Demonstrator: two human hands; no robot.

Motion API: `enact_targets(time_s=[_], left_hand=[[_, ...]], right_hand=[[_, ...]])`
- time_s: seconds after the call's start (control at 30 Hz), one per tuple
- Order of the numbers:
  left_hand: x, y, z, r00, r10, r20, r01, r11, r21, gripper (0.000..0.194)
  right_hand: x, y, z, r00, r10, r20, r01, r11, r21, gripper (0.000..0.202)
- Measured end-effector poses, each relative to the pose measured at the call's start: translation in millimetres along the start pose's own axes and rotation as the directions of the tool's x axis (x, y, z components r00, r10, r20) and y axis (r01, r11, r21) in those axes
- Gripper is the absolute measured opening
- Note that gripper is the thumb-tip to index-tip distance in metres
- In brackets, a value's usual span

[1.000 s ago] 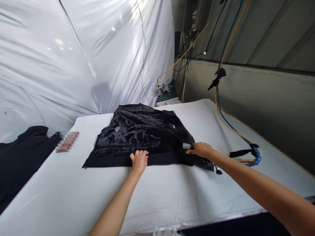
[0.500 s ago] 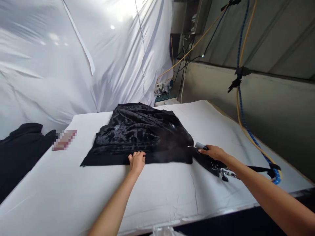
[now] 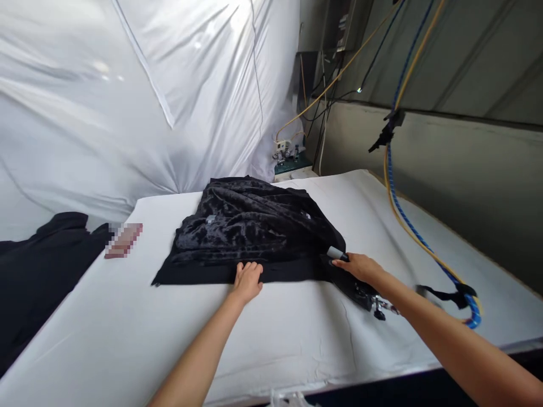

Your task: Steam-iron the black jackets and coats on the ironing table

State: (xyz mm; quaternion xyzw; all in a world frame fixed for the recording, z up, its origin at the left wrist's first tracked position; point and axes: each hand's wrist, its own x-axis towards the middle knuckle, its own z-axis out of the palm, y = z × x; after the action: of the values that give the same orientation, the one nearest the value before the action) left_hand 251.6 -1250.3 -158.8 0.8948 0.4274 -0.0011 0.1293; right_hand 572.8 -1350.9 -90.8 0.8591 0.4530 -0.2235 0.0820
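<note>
A black velvety garment (image 3: 254,226) lies spread on the white-covered table (image 3: 271,339), its plain hem towards me. My left hand (image 3: 249,281) rests on the hem near its middle, the fingers bent on the cloth; whether they pinch any fabric is hard to see. My right hand (image 3: 360,267) is wrapped round the grey and black handle of a black iron (image 3: 350,285). The iron's front part overlaps the right end of the hem, and metal fittings stick out at its rear.
Blue and yellow hoses (image 3: 407,226) hang at the right and curve down to the table by my right forearm. More dark cloth (image 3: 46,271) lies at the left, near a reddish, partly pixelated object (image 3: 129,237). White sheeting (image 3: 127,102) hangs behind.
The iron in my right hand has moved left onto the right end of the hem. The hanging hoses have swung left. My left hand stays on the hem, and the view has shifted slightly.
</note>
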Motion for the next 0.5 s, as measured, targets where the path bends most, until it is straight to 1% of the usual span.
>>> enact_targets(time_s=[0.1,0.2,0.27,0.33,0.37,0.43,0.5], left_hand=[[-5,-8,6.6,0.999,0.033,-0.013,-0.032,0.996,0.081,0.025],[-4,-18,12.9,0.997,0.067,-0.034,-0.063,0.991,0.119,0.028],[-4,-26,13.1,0.993,0.106,-0.047,-0.100,0.987,0.124,0.028],[-8,-36,9.1,0.989,0.134,-0.062,-0.124,0.982,0.145,0.028],[-12,-42,5.7,0.990,0.129,-0.059,-0.118,0.980,0.158,0.029],[-22,-52,-3.0,0.996,0.091,-0.017,-0.087,0.982,0.166,0.030],[-28,-55,-12.6,0.995,0.085,0.045,-0.089,0.990,0.111,0.028]], right_hand=[[5,13,2,0.998,0.057,-0.014,-0.057,0.998,0.021,0.070],[2,23,1,0.999,0.039,-0.011,-0.038,0.998,0.051,0.069],[-4,22,-1,0.999,0.040,-0.011,-0.040,0.998,0.048,0.066],[-11,17,-4,0.998,0.059,-0.009,-0.059,0.998,0.028,0.063],[-15,13,-4,0.997,0.071,-0.003,-0.071,0.997,0.018,0.062],[-22,6,-5,0.996,0.083,0.015,-0.083,0.997,0.003,0.061],[-28,0,-4,0.997,0.076,0.034,-0.076,0.997,-0.005,0.061]])
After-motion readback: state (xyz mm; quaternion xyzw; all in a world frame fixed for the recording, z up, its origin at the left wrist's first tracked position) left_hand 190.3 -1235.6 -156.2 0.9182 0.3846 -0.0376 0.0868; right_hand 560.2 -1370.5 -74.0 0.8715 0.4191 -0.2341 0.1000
